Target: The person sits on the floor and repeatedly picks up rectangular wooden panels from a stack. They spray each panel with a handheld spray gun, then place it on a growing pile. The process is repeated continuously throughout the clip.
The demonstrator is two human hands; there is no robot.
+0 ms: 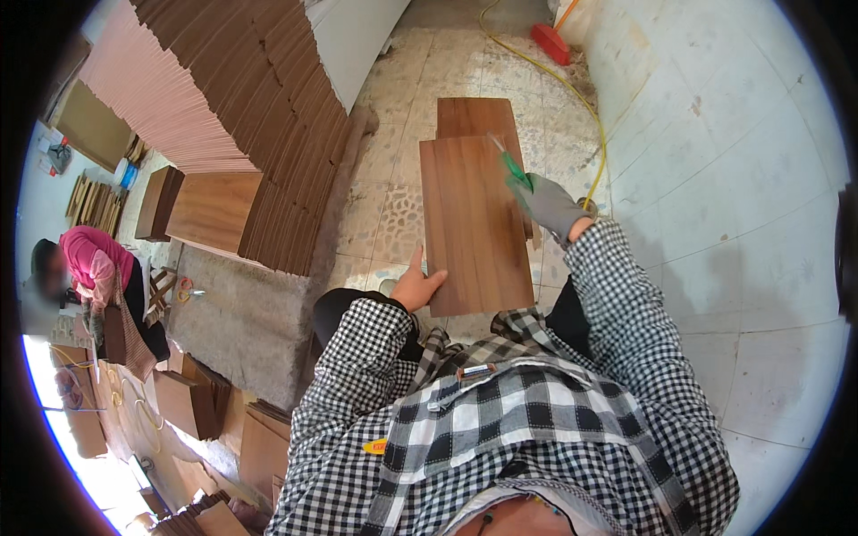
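A brown wood-grain board lies lengthwise in front of me. It overlaps another board of the same colour, which sticks out beyond its far end. My left hand, bare, grips the near left edge of the top board, thumb toward its face and index finger along the side. What the other left fingers do underneath is hidden. In a grey glove, my right hand is closed around a green-handled tool over the board's right side. The tool's thin pale tip points to the far left; its exact kind is unclear.
A tall stack of brown panels stands to the left on a concrete ledge. A yellow hose runs along the pale wall at right, near a red dustpan-like piece. Another person works at far left.
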